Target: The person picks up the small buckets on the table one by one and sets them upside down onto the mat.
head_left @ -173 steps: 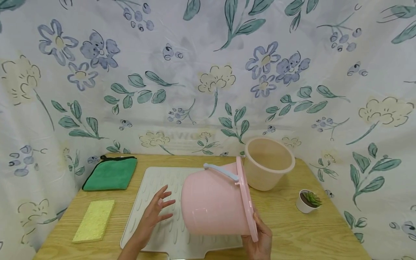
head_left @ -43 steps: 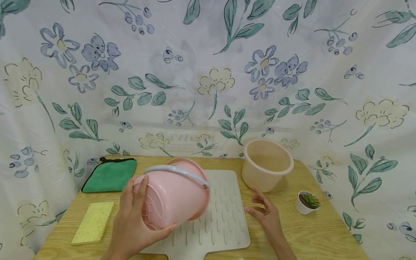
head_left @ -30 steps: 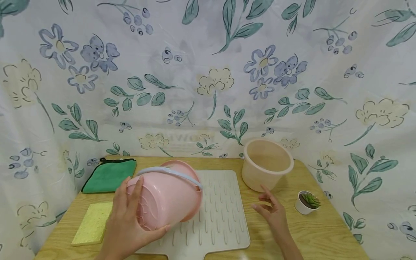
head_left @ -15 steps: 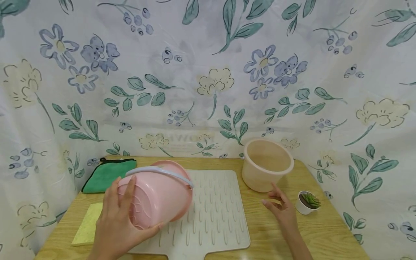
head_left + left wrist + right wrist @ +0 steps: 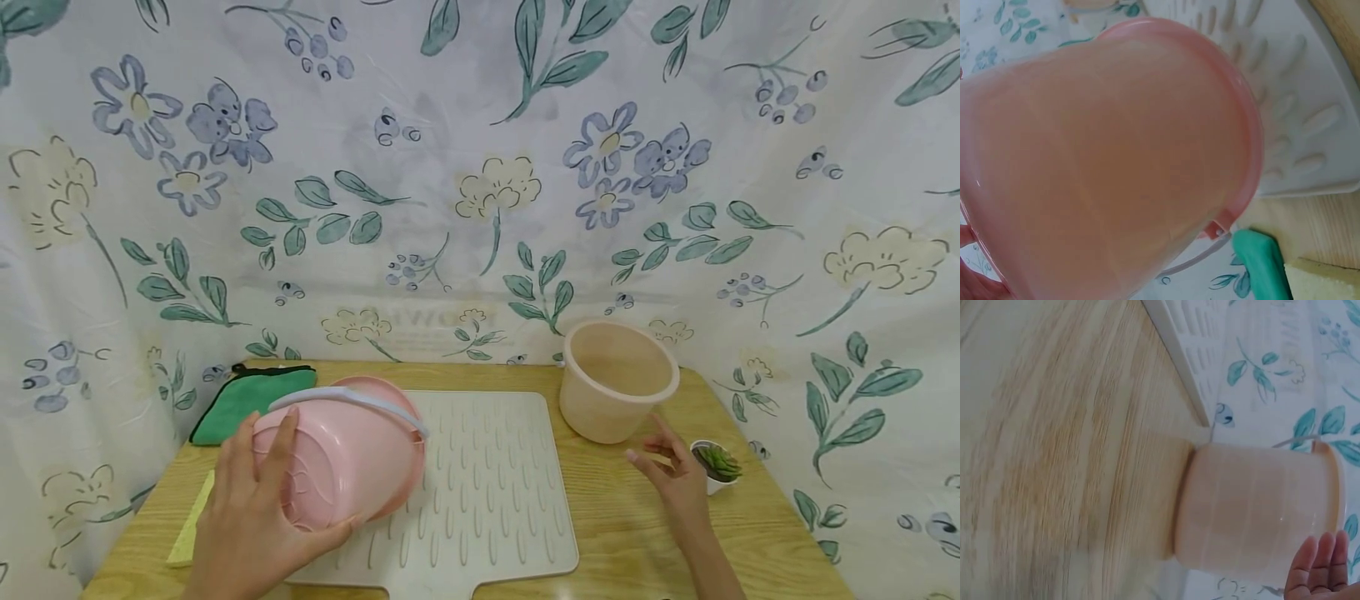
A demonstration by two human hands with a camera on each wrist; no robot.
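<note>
My left hand grips a pink bucket around its base, fingers over the top and thumb along the near side. The bucket is tipped on its side over the left part of a white ridged mat, its mouth turned away to the right. Its pale blue handle arches across the top. In the left wrist view the pink wall fills most of the picture. My right hand is loosely bent and holds nothing, just in front of a beige bucket that stands upright.
A potted succulent stands right behind the right hand, partly hidden by it. Back left lies a green zipped pouch. A yellow sponge is mostly covered by the left hand. Floral curtain encloses the wooden table.
Earlier the right hand held the pink bucket's rim; it has let go and moved right towards the succulent. The left hand has taken the base and carried the bucket left, over the sponge.
</note>
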